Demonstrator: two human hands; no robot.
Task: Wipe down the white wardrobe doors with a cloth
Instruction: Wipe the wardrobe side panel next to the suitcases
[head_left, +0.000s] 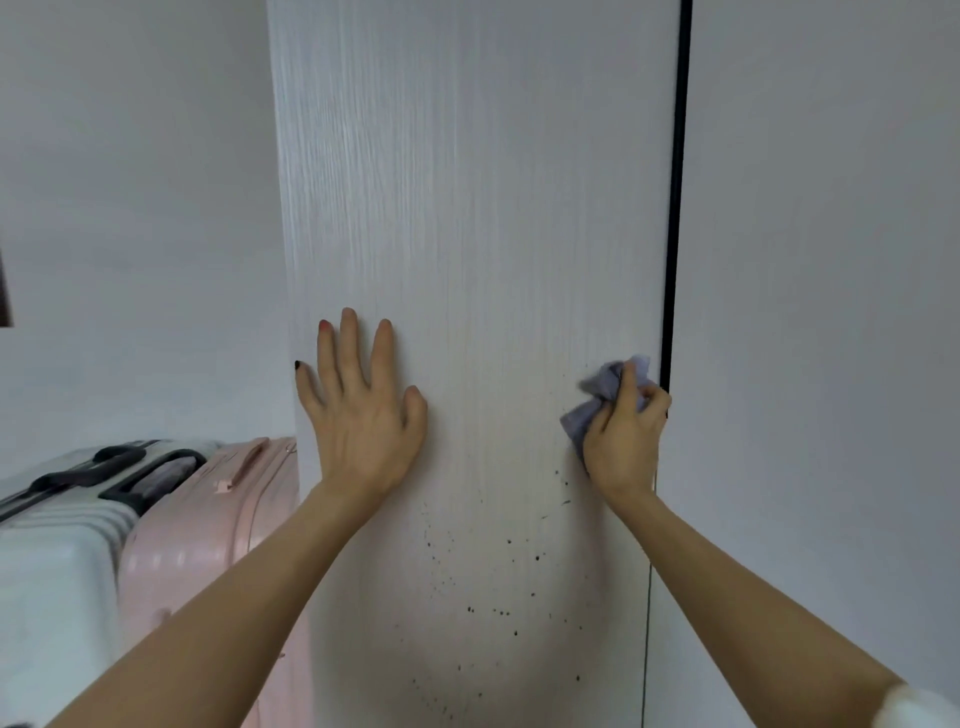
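Observation:
A white wood-grain wardrobe door fills the middle of the head view. My left hand lies flat against it near its left edge, fingers spread. My right hand grips a crumpled grey-blue cloth and holds it against the door close to its right edge. Small dark specks dot the door's lower part, below both hands. A dark gap separates this door from a second white door on the right.
A pink suitcase stands by the door's left edge, with a white suitcase with black handles beside it. A plain white wall is behind them.

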